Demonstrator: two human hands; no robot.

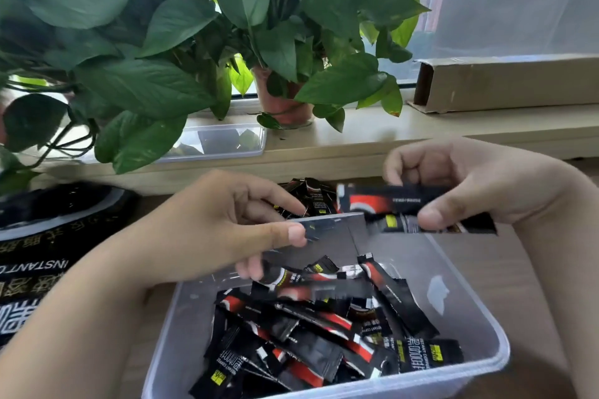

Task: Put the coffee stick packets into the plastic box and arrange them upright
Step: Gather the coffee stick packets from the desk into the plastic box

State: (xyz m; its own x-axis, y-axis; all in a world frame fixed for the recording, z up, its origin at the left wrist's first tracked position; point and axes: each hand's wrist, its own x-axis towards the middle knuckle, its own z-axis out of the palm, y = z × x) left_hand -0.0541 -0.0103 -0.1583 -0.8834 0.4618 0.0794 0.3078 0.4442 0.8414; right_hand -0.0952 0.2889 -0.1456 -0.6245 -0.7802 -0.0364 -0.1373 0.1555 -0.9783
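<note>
Head view: left hand [233, 230] sits over the far-left corner of the clear plastic box [500, 355], with thumb and forefinger pinched on a grey-faced packet [330, 227]. There is motion blur here, so I cannot tell whether the lower fingers also grip the blurred black-and-red stick just beneath. Right hand [473, 185] is above the box's far-right side, fingers curled over and thumb pressed against a bunch of packets [402, 204]. The bunch is held level and has at least 2 sticks, black with red and a yellow mark. The 2 hands are near each other, and the held items almost meet end to end. Inside the box a heap of packets [324, 334] lies loose and crisscrossed, mostly flat, with 1 or 2 leaning on the right wall and none standing upright. More spare packets [311, 194] lie on the wooden table [486, 269] just behind the box. A black printed bag [48, 236] lies to the left. On the window sill are leafy plants [194, 42], a clear lid [227, 142] and a long cardboard carton [505, 81].
</note>
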